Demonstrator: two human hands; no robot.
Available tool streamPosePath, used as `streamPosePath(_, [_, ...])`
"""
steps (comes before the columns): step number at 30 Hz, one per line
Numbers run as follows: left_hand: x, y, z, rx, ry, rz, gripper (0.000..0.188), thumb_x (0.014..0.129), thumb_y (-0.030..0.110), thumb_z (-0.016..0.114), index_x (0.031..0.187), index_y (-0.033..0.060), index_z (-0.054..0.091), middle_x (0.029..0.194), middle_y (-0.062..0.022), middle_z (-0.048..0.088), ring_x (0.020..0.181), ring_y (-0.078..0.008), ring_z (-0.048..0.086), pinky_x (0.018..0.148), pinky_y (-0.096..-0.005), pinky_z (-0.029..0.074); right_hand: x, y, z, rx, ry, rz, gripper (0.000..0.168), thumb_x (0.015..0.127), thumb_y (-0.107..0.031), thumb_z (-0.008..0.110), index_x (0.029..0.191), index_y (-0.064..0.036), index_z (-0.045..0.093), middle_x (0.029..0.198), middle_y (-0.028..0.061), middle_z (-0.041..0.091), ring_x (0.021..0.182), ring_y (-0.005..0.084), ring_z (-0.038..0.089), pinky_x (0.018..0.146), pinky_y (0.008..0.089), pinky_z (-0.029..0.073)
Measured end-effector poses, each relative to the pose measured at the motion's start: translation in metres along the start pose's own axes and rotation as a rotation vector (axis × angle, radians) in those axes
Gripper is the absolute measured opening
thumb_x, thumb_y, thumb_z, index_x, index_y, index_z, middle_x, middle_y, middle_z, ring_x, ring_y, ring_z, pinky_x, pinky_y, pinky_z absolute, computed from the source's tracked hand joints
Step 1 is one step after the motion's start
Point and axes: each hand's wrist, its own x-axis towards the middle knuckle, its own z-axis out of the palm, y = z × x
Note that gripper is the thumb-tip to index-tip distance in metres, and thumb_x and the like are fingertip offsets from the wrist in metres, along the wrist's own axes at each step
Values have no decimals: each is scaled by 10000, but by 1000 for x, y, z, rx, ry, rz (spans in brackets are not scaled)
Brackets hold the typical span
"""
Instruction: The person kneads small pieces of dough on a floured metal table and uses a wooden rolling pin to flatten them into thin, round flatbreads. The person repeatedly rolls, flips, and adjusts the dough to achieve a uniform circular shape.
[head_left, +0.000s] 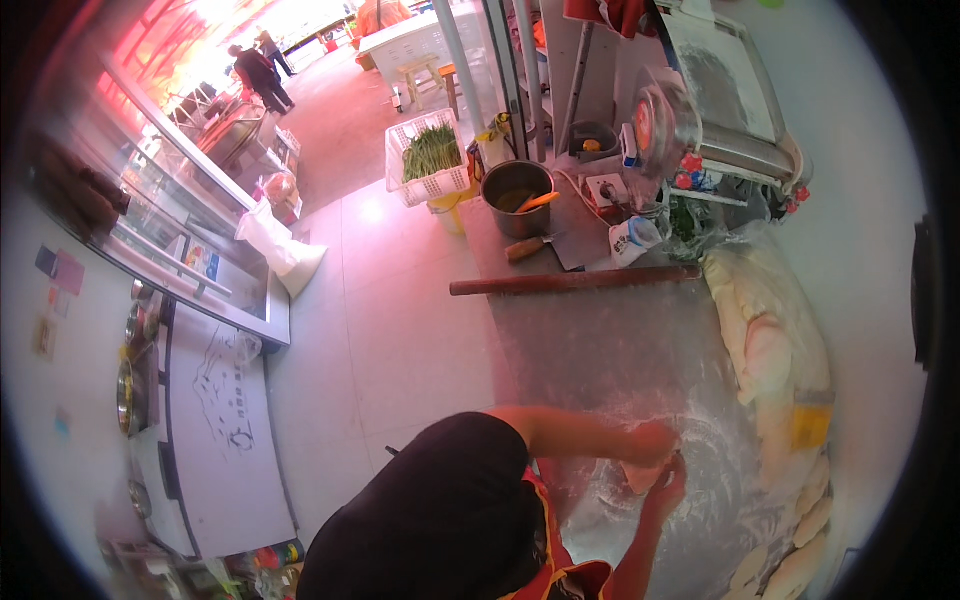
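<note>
Over the floured worktop (592, 352), my left hand (654, 442) and my right hand (667, 484) meet around a small piece of what looks like dough (637, 478). The left hand is on the far-left side of it and somewhat blurred; the fingers of the right hand curl up against it from the other side. Flour lies in smears around both hands. A dark sleeve or cap (427, 510) and a red apron with yellow trim (551, 517) fill the lower middle of the view.
A long rolling pin (577, 282) lies across the worktop. Behind it stand a metal pot (517, 202) and a wooden-handled blade (529, 249). Plastic covers a large dough mass (765, 345) along the wall; flat dough pieces (799, 559) lie nearer. A dough-rolling machine (739, 150) stands beyond.
</note>
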Motion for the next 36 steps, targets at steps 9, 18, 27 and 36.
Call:
streamPosePath(9, [-12,-61,26,393,-279,544,246,865,183,578,1072,77,656,1180,-162,609,1109,-335,557,967,-446,433,-10,-12,0,-457,-112,-375,368,975,-207,433,1275,-28,550,1271,199,559,1156,364,524,969,466,415])
streamPosePath(18, [-99,-42,-20,-375,-146,-362,258,918,187,554,1077,-8,613,1062,-182,637,968,-299,627,833,-392,498,83,6,17,35,-517,51,350,661,-271,759,911,-37,685,916,155,662,818,275,650,727,393,495])
streamPosePath(27, [-71,-63,-37,-386,68,-227,335,904,207,571,1111,-55,596,881,-144,660,821,-204,634,762,-333,494,16,21,-2,217,97,596,362,826,-384,694,789,-27,642,656,59,595,567,157,561,544,348,468])
streamPosePath(36, [39,-7,23,-72,-209,-226,314,784,222,658,1018,15,694,909,-191,697,868,-280,682,748,-380,513,10,62,-15,145,218,560,373,761,-310,735,944,7,660,894,131,688,787,249,642,691,383,497])
